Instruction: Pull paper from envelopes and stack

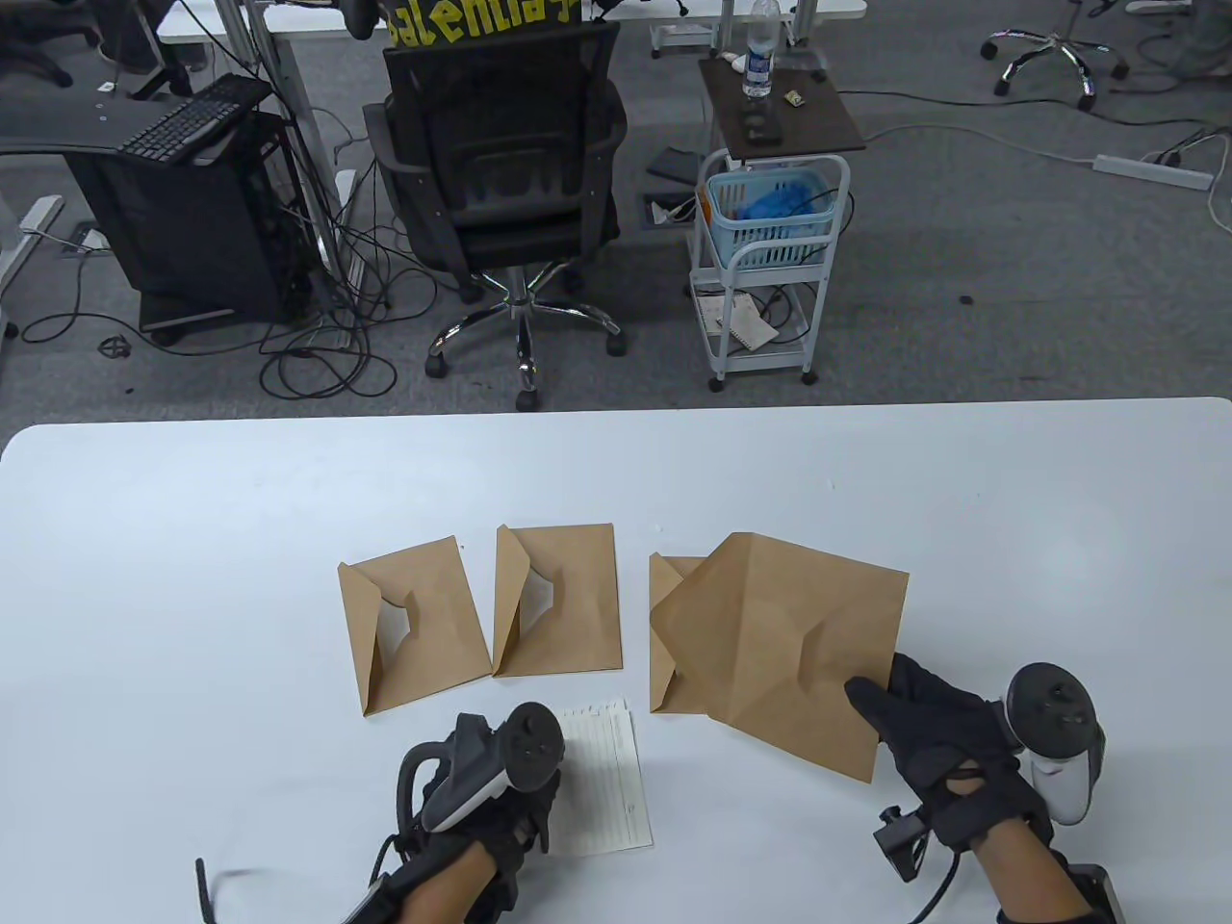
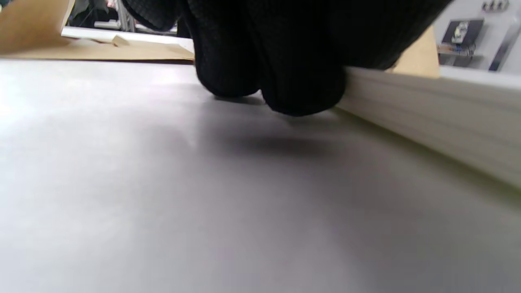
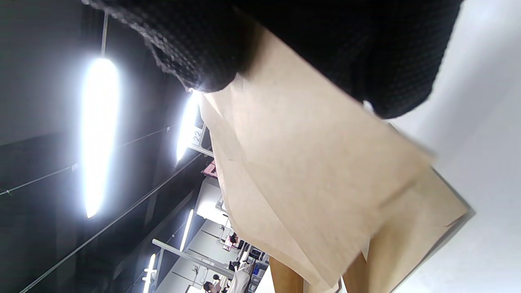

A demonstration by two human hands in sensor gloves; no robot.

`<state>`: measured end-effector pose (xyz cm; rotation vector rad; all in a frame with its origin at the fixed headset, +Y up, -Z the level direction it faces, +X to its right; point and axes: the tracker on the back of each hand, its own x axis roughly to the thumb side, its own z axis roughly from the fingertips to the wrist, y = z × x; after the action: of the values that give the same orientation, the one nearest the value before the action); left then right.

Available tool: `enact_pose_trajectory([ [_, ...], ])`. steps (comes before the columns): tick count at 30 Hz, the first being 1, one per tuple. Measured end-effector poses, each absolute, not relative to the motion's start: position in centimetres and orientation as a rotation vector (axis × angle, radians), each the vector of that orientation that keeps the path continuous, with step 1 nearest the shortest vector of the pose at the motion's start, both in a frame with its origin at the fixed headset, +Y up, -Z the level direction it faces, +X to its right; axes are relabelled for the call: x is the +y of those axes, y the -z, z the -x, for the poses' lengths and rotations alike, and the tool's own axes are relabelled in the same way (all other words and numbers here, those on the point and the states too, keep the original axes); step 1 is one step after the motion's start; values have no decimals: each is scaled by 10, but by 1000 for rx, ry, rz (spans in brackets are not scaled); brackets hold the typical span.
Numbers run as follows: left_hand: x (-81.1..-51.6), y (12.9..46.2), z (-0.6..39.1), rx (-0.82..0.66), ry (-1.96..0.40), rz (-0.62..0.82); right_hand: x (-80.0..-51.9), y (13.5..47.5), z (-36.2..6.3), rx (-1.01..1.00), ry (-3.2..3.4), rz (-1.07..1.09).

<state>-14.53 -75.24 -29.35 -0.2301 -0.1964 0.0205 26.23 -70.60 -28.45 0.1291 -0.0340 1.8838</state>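
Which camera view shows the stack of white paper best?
The table view: the paper stack lies with its lined top sheet visible under the left hand. The left wrist view shows only its edge. The right wrist view shows none.

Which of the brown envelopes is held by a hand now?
The rightmost envelope: the right hand grips its near corner and it overlaps another envelope. The two left envelopes lie untouched.

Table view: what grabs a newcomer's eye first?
The big brown paper envelope held tilted by the black-gloved right hand at the table's right, overlapping another brown envelope. Then the black-gloved left hand resting on the lined white paper stack near the front edge, with two opened brown envelopes behind it.
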Motion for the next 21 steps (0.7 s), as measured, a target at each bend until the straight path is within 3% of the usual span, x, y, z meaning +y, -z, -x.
enact_pose_trajectory([
  [12, -755, 294, 145, -158, -47, 262, -709, 285, -260, -20, -1903, -121],
  [21, -723, 289, 153, -239, -67, 100, -704, 281, -255, 79, -1865, -133],
])
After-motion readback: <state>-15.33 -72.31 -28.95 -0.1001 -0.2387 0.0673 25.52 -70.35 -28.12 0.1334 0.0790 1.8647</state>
